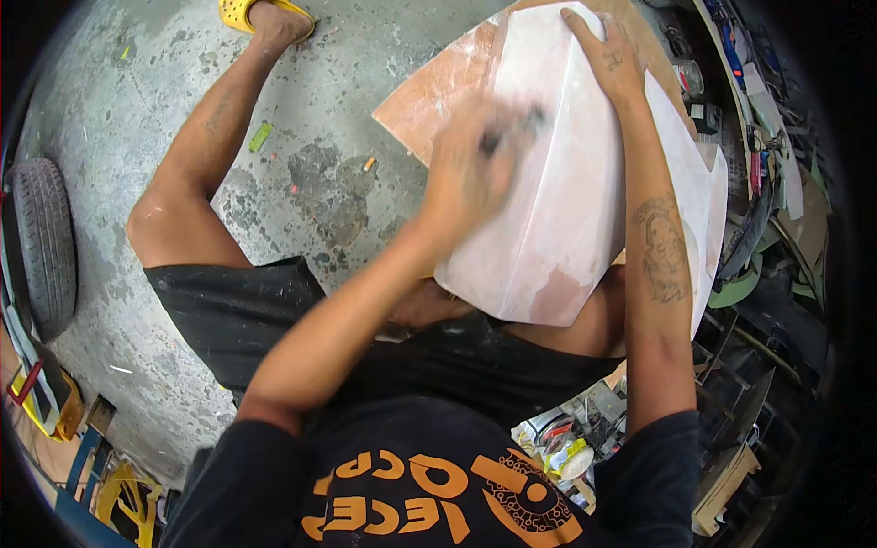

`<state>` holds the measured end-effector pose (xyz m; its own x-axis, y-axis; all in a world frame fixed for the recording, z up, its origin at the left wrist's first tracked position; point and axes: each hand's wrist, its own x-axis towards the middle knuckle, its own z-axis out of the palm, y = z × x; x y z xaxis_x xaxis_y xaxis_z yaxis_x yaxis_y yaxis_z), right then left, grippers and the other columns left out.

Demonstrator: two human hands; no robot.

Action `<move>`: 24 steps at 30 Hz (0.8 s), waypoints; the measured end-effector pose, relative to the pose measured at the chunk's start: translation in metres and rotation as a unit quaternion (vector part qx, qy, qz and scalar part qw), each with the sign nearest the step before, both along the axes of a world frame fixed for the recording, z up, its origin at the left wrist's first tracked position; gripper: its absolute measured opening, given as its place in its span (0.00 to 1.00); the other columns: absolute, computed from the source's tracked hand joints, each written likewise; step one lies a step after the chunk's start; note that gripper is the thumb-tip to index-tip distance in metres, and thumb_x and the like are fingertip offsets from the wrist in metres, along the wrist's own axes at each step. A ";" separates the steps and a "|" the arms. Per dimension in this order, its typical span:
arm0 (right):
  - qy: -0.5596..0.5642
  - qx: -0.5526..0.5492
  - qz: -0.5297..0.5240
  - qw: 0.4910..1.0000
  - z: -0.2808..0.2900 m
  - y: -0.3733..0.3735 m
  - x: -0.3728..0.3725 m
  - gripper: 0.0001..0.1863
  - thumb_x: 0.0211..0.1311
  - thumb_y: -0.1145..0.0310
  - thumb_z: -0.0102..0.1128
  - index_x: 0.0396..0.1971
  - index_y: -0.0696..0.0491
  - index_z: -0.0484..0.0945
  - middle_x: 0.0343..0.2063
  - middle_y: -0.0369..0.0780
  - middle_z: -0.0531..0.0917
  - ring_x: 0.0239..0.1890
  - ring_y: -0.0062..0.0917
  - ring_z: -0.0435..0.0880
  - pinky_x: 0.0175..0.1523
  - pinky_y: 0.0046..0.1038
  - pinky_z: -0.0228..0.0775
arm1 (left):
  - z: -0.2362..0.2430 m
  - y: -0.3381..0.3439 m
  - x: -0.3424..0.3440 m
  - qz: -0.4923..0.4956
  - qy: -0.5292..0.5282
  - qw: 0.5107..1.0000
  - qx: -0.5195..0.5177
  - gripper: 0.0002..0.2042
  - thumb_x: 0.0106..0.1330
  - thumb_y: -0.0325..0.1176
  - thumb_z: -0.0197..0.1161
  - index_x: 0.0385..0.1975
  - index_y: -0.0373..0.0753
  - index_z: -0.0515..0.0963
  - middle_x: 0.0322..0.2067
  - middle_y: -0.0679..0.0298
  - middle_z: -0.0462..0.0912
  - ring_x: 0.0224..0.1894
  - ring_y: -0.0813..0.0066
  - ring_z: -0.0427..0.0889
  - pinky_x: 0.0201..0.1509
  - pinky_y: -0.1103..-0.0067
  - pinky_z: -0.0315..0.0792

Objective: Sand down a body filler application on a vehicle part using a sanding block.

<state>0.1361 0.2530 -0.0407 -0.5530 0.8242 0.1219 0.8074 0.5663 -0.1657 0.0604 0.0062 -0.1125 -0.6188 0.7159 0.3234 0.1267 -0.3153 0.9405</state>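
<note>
A long, faceted panel (557, 183) in white and pale pink, with a raised ridge along its length, lies tilted across my right thigh. Its coating is patchy, with a pinkish-brown bare area at the near end. My left hand (475, 164) is over the panel's left part, smeared by motion. Its fingers are closed around a small dark thing too blurred to name. At the far end, my right hand (610, 55) grips the panel by its upper edge, thumb on the face and the other fingers partly hidden.
Beneath the panel is a dusty brown board (416, 110). A tyre (47, 247) stands at the left, near yellow and blue parts. Tools and scrap (758, 183) crowd the right side. On the stained concrete floor (338, 64) lie a green scrap (260, 137) and a cigarette butt (369, 164).
</note>
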 end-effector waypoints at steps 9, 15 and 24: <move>0.026 0.008 0.017 0.999 -0.013 0.021 0.022 0.43 0.65 0.35 0.59 0.65 0.58 0.73 0.64 0.55 0.76 0.70 0.49 0.69 0.74 0.48 0.55 | -0.004 -0.007 0.020 -0.001 -0.024 0.999 0.042 0.08 0.66 0.30 0.70 0.37 0.33 0.80 0.26 0.63 0.78 0.29 0.76 0.74 0.34 0.78 0.67; 0.020 -0.021 -0.005 1.000 -0.017 0.004 -0.001 0.41 0.64 0.37 0.62 0.63 0.58 0.75 0.63 0.55 0.76 0.70 0.49 0.69 0.73 0.52 0.56 | -0.010 0.010 -0.009 0.008 -0.018 0.998 -0.054 0.07 0.64 0.25 0.66 0.38 0.30 0.79 0.32 0.50 0.79 0.33 0.58 0.80 0.38 0.70 0.73; 0.334 0.127 0.084 0.930 -0.041 0.029 0.010 0.24 0.63 0.56 0.72 0.48 0.60 0.80 0.49 0.54 0.84 0.57 0.46 0.81 0.62 0.40 0.72 | 0.007 0.041 -0.018 -0.019 0.031 0.973 -0.229 0.17 0.70 0.37 0.65 0.47 0.26 0.80 0.42 0.46 0.85 0.42 0.61 0.83 0.48 0.68 0.76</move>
<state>0.1463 0.2824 -0.0818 -0.4026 0.6313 0.6629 0.4697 0.7640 -0.4423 0.0420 0.0477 -0.1056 -0.5780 0.8160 0.0006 0.1831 0.1289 0.9746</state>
